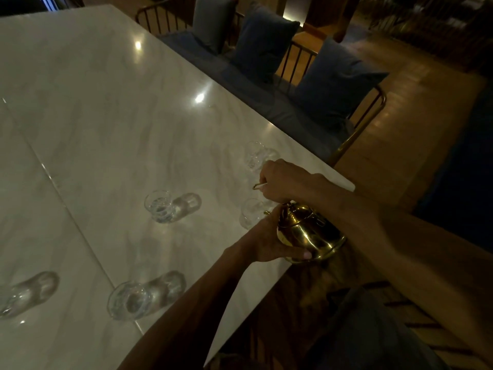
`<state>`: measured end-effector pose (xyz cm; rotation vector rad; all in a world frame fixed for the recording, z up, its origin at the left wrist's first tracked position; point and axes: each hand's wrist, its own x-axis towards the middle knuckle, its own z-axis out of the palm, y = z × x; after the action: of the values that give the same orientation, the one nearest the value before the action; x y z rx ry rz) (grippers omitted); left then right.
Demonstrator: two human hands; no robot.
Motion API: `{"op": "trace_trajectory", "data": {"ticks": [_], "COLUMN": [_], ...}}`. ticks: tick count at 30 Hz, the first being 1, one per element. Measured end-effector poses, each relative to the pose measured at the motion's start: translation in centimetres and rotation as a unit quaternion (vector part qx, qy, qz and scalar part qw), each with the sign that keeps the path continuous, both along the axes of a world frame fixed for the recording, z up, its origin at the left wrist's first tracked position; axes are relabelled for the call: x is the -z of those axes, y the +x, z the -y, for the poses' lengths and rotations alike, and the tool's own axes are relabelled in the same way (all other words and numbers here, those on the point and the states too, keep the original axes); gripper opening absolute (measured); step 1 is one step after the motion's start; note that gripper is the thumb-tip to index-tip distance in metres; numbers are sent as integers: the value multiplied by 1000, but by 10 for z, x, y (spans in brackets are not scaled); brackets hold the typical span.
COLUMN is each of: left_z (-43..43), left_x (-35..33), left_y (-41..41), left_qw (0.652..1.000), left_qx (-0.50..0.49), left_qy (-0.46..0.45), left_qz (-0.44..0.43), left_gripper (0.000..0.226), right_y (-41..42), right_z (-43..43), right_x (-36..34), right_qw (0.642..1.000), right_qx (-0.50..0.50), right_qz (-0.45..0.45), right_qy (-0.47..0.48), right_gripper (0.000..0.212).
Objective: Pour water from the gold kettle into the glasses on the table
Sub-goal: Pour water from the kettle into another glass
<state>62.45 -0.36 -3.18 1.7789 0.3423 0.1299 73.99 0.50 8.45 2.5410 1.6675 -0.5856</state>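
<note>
The gold kettle (310, 235) hangs tilted over the near right edge of the white marble table (106, 116). My right hand (282, 181) grips its thin handle from above. My left hand (266, 240) cups the kettle's body from the left side. The spout points at a clear glass (250, 212) just left of the kettle. Another glass (255, 155) stands beyond my right hand. A glass with water (160, 206) is at the table's middle. Two more glasses sit near me: one (130, 300) at the front, one (26, 295) at the far left.
A bench with a metal frame (357, 129) and blue cushions (333, 81) runs along the table's far right side. Wooden floor lies beyond it. The table's right edge passes directly under the kettle.
</note>
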Motion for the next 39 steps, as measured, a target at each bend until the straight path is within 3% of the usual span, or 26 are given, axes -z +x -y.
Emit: {"op": "trace_trajectory", "data": {"ticks": [31,39], "left_z": [-6,-5], "left_x": [-3,-4], "left_y": [-2,-5], "left_qw": [999,998], "left_qx": [-3,10], "left_qy": [10,38], "left_qz": [-45,-58], "left_gripper": [109,110], "right_y": [-2,-4], "right_z": [-8,5], "right_x": [-3,-5], "right_qw": [1000,999], "right_qx": [-19,12], "right_qz": [8,-10], "right_qy": [-9,29], "right_gripper": [25,21]}}
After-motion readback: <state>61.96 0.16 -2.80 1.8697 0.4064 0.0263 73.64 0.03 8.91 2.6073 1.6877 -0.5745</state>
